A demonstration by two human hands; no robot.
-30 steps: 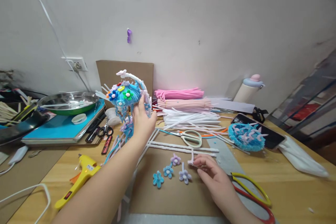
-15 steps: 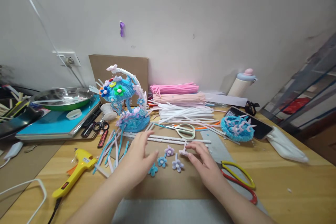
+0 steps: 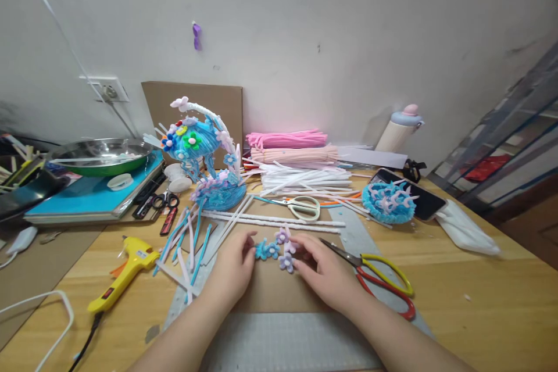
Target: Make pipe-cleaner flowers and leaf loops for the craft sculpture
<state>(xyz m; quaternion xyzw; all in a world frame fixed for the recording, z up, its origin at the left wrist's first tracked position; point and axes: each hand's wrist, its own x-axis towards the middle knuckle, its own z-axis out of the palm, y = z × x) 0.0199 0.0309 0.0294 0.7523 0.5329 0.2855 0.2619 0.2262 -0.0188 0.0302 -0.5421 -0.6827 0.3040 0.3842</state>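
Small fuzzy flowers lie bunched on the brown cardboard (image 3: pixel 279 296) between my hands: blue ones (image 3: pixel 267 249) on the left, lilac ones (image 3: pixel 286 262) on the right. My left hand (image 3: pixel 235 261) is at the left edge of the bunch, its thumb and fingertips curled close together by a blue flower; whether it grips it is unclear. My right hand (image 3: pixel 320 264) touches the lilac flowers from the right, thumb and fingers apart. Behind them stands a blue pipe-cleaner piece (image 3: pixel 220 192) with a flowered arch.
A yellow glue gun (image 3: pixel 126 279) lies at the left. Red-and-yellow-handled scissors (image 3: pixel 383 279) lie right of my right hand. White pipe cleaners (image 3: pixel 305 179), pale green scissors (image 3: pixel 304 208), a blue fuzzy piece (image 3: pixel 387 203) and a phone (image 3: pixel 429 202) are farther back.
The flowers have been drawn together into a tight bunch. My left hand has curled its fingers and come down beside them; my right hand has moved slightly left. The view has shifted a little.
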